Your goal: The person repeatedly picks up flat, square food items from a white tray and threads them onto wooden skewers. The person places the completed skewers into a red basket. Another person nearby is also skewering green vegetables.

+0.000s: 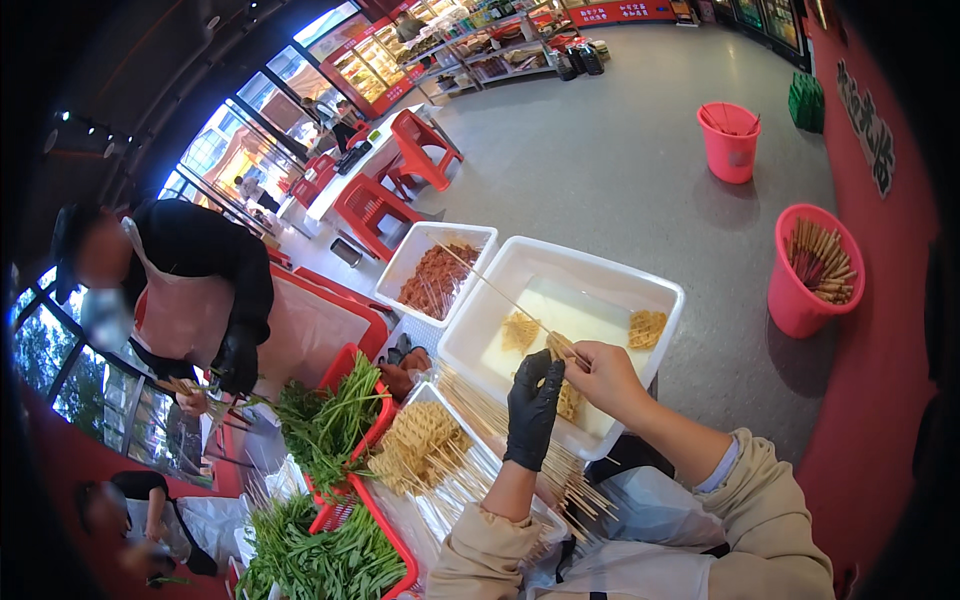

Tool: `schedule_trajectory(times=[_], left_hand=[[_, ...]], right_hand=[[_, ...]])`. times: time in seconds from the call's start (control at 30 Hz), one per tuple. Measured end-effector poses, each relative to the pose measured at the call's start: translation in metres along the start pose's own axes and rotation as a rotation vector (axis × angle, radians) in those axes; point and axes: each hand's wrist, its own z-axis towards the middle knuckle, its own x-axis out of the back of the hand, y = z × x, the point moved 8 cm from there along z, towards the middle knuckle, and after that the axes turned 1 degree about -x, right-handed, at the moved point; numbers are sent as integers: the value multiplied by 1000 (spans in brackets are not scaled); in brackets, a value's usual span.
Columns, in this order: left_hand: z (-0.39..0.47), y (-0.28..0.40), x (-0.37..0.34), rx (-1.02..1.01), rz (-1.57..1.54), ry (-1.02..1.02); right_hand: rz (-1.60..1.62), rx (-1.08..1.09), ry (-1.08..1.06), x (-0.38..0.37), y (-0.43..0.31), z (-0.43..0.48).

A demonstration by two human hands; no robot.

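Note:
My left hand (534,409), in a black glove, pinches a small folded piece of yellow, lattice-textured food (559,345). Bare, my right hand (609,375) grips a thin bamboo skewer (499,289) at that piece; the skewer's long end points up and left. Both hands are over a large white plastic tub (561,251). Several loose lattice pieces (646,330) lie in the tub, around some pale liquid. To the left of my gloved hand, a white tray (480,480) holds a heap of skewered lattice pieces (420,442). Loose bamboo skewers (570,480) lie between tray and tub.
A smaller white tub (491,234) holds skewered reddish meat (439,277). Red baskets (409,562) with leafy greens (330,555) stand at lower left. Across from me, a co-worker (202,292) handles greens. Pink buckets (784,300) with used-looking skewers stand on the floor at right.

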Motion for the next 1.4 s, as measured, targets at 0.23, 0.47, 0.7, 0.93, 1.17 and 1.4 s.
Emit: schedule_trajectory(times=[0.23, 0.47, 0.7, 0.93, 1.17, 1.4], left_hand=[[1, -2, 7, 16, 118, 105], [9, -22, 58, -2, -152, 290], [0, -32, 79, 129, -555, 368], [-13, -16, 101, 199, -917, 381], [-47, -1, 151, -46, -901, 438], [-75, 22, 173, -89, -932, 533]], right_hand=[[-123, 99, 88, 0, -7, -2], [-100, -20, 197, 27, 26, 15], [-62, 6, 148, 22, 10, -3], [-1, 58, -64, 10, 5, -84], [-188, 148, -151, 6, -10, -139], [-267, 113, -216, -5, -16, -147]])
